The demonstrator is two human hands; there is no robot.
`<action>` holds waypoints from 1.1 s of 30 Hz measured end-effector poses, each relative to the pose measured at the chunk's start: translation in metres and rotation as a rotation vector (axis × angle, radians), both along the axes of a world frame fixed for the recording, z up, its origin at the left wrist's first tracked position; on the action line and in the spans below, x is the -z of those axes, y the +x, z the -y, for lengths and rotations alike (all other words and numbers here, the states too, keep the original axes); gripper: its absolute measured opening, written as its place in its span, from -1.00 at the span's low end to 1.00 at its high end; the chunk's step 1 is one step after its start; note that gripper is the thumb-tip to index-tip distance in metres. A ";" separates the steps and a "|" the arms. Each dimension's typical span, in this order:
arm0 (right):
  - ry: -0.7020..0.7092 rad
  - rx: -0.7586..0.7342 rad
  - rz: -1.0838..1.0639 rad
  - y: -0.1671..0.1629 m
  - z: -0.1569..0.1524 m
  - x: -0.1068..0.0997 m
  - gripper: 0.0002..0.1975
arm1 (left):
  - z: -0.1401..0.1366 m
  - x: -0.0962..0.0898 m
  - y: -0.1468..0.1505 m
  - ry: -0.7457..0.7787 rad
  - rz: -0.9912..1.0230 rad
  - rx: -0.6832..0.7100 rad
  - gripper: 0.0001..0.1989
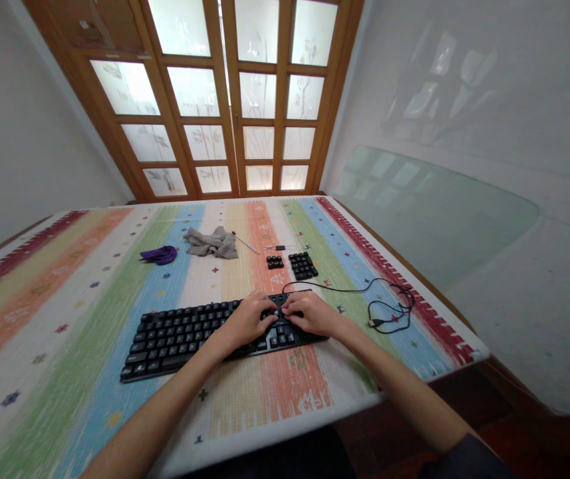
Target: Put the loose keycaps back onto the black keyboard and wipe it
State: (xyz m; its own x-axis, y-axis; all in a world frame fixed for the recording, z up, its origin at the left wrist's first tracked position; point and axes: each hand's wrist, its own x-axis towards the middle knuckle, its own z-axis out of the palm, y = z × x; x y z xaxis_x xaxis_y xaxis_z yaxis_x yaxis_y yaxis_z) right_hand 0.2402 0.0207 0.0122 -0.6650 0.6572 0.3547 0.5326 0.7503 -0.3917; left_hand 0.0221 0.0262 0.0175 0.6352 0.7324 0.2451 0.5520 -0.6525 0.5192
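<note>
A black keyboard (179,336) lies slantwise near the front of the table, its right part bare of many keycaps. My left hand (251,320) rests over its right half, thumb and index finger curled together at a key near the gap. From the other side, my right hand (313,313) bends its fingers down onto the bare right-hand section, its fingertips close to the left ones. Whatever small piece is between the fingers is hidden. Behind the keyboard sit a small group of loose black keycaps (275,262) and a larger block of keycaps (303,265).
A striped cloth covers the table (115,293). Farther back lie a grey rag (211,243), a purple strap-like bundle (159,255), a thin rod (247,243) and a small black-handled tool (279,248). The keyboard's cable (394,313) coils at right.
</note>
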 end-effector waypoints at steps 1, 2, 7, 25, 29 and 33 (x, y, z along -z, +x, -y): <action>0.011 0.008 0.018 -0.001 0.002 0.000 -0.85 | 0.000 0.000 0.000 -0.004 -0.001 0.000 -0.92; 0.029 0.018 0.039 -0.002 0.004 0.000 -0.86 | 0.000 0.001 0.000 -0.007 0.001 0.002 -0.92; 0.162 0.017 0.146 -0.007 0.011 0.003 -0.83 | 0.001 0.006 0.000 -0.001 0.047 -0.001 -0.92; -0.004 -0.051 -0.148 -0.008 0.008 -0.001 -0.90 | 0.007 0.013 -0.002 -0.030 0.165 -0.050 -0.84; 0.005 -0.031 -0.143 -0.008 0.008 -0.002 -0.89 | 0.007 0.013 -0.001 -0.049 0.189 -0.099 -0.86; 0.030 -0.035 -0.124 -0.009 0.007 -0.001 -0.87 | 0.007 0.012 0.000 -0.019 0.173 -0.116 -0.90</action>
